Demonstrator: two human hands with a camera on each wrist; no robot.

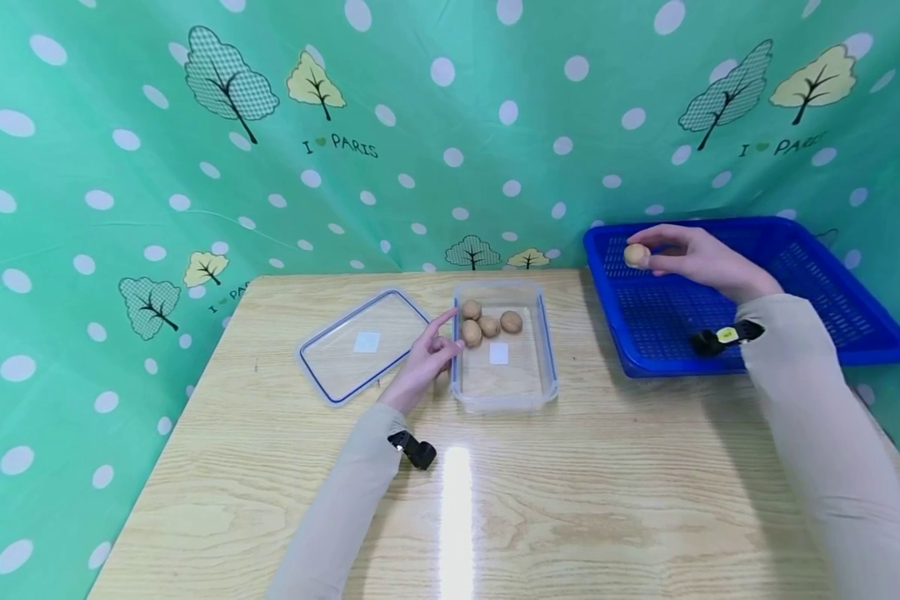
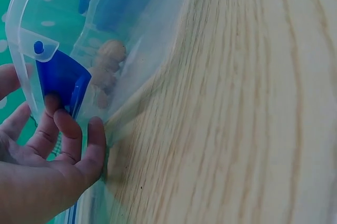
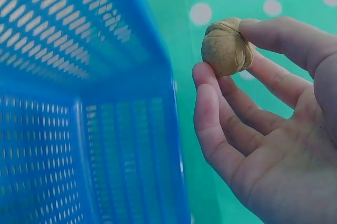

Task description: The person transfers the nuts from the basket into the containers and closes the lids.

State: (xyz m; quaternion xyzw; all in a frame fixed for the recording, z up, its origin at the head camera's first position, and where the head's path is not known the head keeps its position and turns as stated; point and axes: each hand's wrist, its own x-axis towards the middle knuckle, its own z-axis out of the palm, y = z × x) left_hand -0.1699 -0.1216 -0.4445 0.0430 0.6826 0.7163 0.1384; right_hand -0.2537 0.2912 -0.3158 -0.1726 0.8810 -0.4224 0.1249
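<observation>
In the head view, my left hand [image 1: 422,360] holds the left side of a clear plastic food container [image 1: 506,390]. Two of its digits reach the rim, while the others curl against the outer wall by a blue latch [image 2: 60,79]. Several walnuts [image 1: 511,322] lie inside, mostly grouped towards the back left. Over the left part of a blue plastic basket [image 1: 622,346], my right hand [image 1: 693,257] pinches one walnut [image 3: 227,47] between thumb and fingertips. The right wrist view shows that walnut raised beside the basket's rim, its seam visible.
A clear lid [image 1: 337,354] with a blue seal lies slanted on the wooden table [image 1: 540,500], left of the container. Behind it hangs a green polka-dot cloth [image 1: 450,117] with printed trees. The basket stands at the table's right back.
</observation>
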